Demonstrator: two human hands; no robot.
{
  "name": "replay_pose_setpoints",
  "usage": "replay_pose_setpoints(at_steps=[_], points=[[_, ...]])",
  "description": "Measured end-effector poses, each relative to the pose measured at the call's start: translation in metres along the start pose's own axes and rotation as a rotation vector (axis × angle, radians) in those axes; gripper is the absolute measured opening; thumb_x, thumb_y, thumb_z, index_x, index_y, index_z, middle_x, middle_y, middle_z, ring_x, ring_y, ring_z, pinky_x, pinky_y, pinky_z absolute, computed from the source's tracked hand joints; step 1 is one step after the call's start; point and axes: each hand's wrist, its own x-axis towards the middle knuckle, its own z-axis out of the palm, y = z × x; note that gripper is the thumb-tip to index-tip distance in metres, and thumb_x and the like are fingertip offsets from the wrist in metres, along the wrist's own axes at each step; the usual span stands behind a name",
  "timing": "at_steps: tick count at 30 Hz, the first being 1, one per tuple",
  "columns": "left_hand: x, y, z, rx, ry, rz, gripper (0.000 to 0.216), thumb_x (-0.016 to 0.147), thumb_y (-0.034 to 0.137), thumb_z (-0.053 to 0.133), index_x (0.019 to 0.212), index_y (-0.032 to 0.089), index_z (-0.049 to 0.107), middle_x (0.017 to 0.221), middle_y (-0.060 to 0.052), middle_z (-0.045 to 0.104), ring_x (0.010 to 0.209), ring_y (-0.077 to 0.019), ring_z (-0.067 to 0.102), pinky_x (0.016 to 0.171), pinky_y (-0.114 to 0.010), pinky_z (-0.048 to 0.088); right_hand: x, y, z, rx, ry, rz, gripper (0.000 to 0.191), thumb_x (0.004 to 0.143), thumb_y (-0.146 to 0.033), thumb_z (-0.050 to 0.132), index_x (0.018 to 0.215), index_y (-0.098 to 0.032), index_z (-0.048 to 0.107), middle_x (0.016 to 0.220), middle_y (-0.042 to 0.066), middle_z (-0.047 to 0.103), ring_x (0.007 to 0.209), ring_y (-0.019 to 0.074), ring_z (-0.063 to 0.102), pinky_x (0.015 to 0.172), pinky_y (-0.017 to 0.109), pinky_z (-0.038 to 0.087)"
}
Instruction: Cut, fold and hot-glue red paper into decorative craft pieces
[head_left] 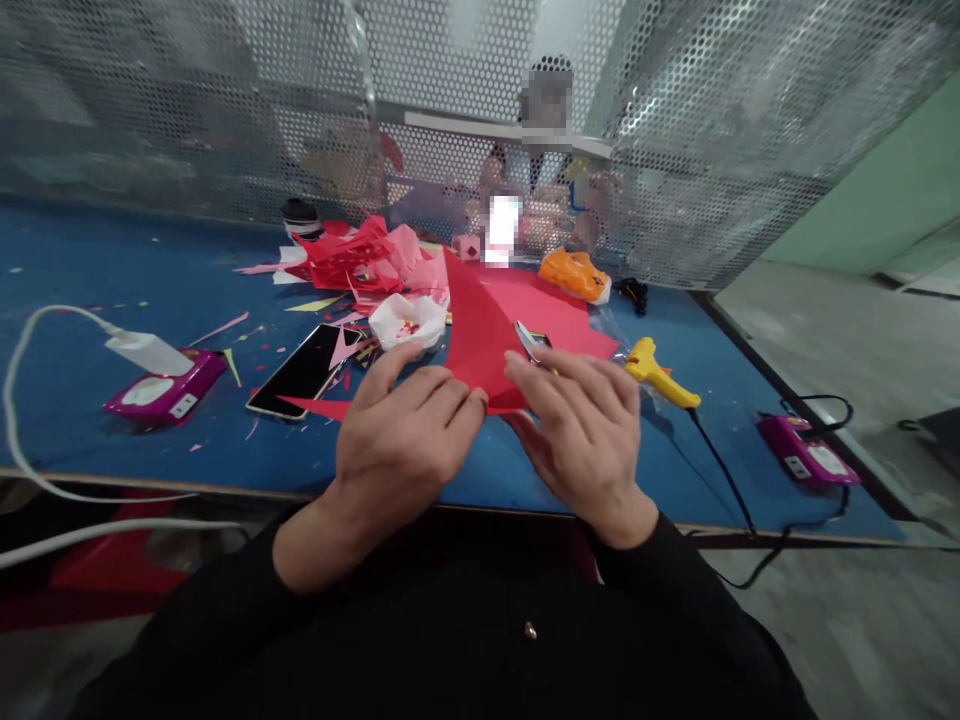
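A red paper sheet [484,345] is bent upward between my hands near the front of the table. My left hand [409,430] is closed on its near edge, and a narrow red strip [315,406] sticks out to the left of that hand. On the right part of the same edge, my right hand [581,430] grips with the fingers on top and the thumb side below. Just beyond my right fingertips a scissors blade [527,340] shows; its handles are mostly hidden by the hand. More red paper [555,305] lies flat behind.
A phone [300,372], paper scraps [360,255] and a white crumpled bag [409,322] lie to the left. A yellow glue gun [660,375] and an orange packet [576,275] are right. Purple power sockets [169,385] sit at both sides. A perforated screen [450,80] stands behind; a person is beyond it.
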Motion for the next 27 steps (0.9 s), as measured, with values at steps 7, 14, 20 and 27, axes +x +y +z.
replay_pose_setpoints(at_steps=[7, 14, 20, 27], points=[[-0.053, 0.003, 0.009, -0.209, -0.227, -0.017, 0.018, 0.095, 0.021, 0.058, 0.105, 0.02, 0.072, 0.085, -0.005, 0.076, 0.085, -0.0233, 0.07, 0.104, -0.048, 0.044, -0.064, -0.015, 0.02, 0.074, -0.225, 0.095, 0.021, 0.099, -0.014, 0.057, 0.112, -0.024, 0.07, 0.096, 0.001, 0.081, 0.09, 0.0152, 0.074, 0.08, 0.034, 0.044], [-0.114, -0.026, 0.006, -0.563, -0.266, -0.373, 0.054, 0.085, 0.028, 0.071, 0.136, 0.036, 0.059, 0.117, -0.003, 0.076, 0.105, -0.0297, 0.072, 0.112, -0.053, 0.038, -0.1, -0.008, 0.011, 0.38, -0.327, 0.387, 0.03, 0.099, -0.013, 0.053, 0.11, -0.03, 0.076, 0.103, 0.001, 0.081, 0.092, 0.0167, 0.076, 0.082, 0.034, 0.055], [-0.123, -0.013, 0.014, -0.912, -0.205, -0.843, 0.083, 0.078, 0.032, 0.082, 0.15, 0.034, 0.042, 0.125, -0.003, 0.073, 0.117, -0.029, 0.067, 0.112, -0.046, 0.045, -0.107, -0.005, 0.005, 0.569, -0.356, 0.537, 0.032, 0.098, -0.013, 0.055, 0.114, -0.032, 0.075, 0.107, 0.0, 0.08, 0.099, 0.0183, 0.076, 0.085, 0.036, 0.057], [-0.097, -0.015, 0.03, -1.125, -0.28, -0.584, 0.018, 0.092, 0.024, 0.064, 0.103, 0.032, 0.075, 0.108, -0.001, 0.079, 0.109, -0.0228, 0.071, 0.1, -0.038, 0.053, -0.1, -0.005, 0.008, 0.673, -0.352, 0.644, 0.032, 0.096, -0.012, 0.055, 0.11, -0.032, 0.076, 0.104, 0.0, 0.081, 0.097, 0.0188, 0.076, 0.085, 0.037, 0.057]])
